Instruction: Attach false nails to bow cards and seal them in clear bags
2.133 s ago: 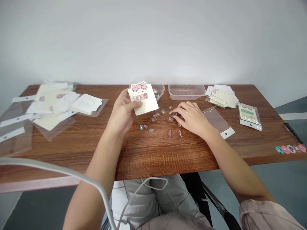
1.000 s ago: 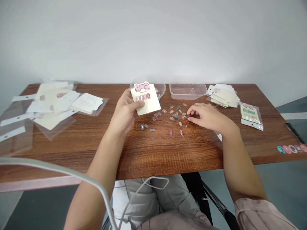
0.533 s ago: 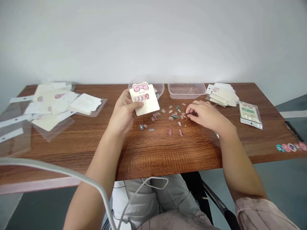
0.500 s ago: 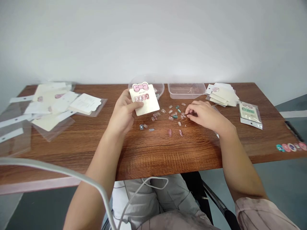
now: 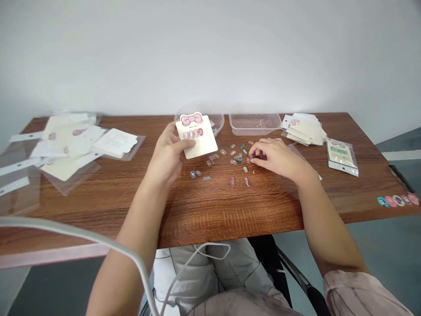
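My left hand (image 5: 168, 151) is closed on a cream display card (image 5: 208, 139), thumb in front and fingers behind. The card has a pink bow top, and a row of pink press-on nails (image 5: 194, 134) sits on it. My right hand (image 5: 274, 158) reaches in from the right, thumb and forefinger pinched on a small clear press-on nail (image 5: 250, 156) at the edge of the loose pile. Around it lie several clear, pink and green nails, among them a green nail (image 5: 242, 146). Two longer pink nails, one of them a mauve nail (image 5: 232, 181), lie closer to me.
Behind the nails stand a round clear tub (image 5: 219, 123), partly hidden by the card, and a rectangular clear box (image 5: 255, 125). Cards and plastic sleeves (image 5: 70, 145) spread at the left. More cards (image 5: 305, 128) and a bagged nail set (image 5: 342, 156) lie right. A cable (image 5: 108, 243) crosses the front.
My right hand has shifted slightly left along the edge of the nail pile, its fingertips still together. My left hand holds the card in nearly the same place.
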`<state>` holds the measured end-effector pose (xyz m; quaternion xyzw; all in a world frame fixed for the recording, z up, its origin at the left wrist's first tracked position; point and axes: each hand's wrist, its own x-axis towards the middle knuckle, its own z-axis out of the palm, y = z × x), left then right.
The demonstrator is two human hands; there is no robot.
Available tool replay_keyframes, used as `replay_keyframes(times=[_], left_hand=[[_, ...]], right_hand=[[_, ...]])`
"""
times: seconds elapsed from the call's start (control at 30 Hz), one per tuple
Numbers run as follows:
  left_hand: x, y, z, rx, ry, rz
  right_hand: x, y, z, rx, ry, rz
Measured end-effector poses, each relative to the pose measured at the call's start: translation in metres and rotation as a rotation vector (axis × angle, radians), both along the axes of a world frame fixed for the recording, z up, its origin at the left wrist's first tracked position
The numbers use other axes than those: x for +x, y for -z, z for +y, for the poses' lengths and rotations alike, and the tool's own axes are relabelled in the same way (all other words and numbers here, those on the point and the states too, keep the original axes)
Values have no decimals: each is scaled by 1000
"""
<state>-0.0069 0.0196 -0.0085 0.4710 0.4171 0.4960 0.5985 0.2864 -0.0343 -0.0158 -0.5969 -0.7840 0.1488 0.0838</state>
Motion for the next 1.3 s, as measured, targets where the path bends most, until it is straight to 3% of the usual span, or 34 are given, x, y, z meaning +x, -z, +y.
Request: replay_keyframes(times=[0.33, 0.83, 1.3], left_hand=[[0, 0, 0, -12, -2, -11], [-1, 0, 1, 24, 17, 21], [0, -1, -1, 19, 18, 28]], right_hand=[[-1, 1, 2, 39, -22, -1], [2, 4, 4, 70, 62, -38], [0, 3, 5, 77, 13, -28]])
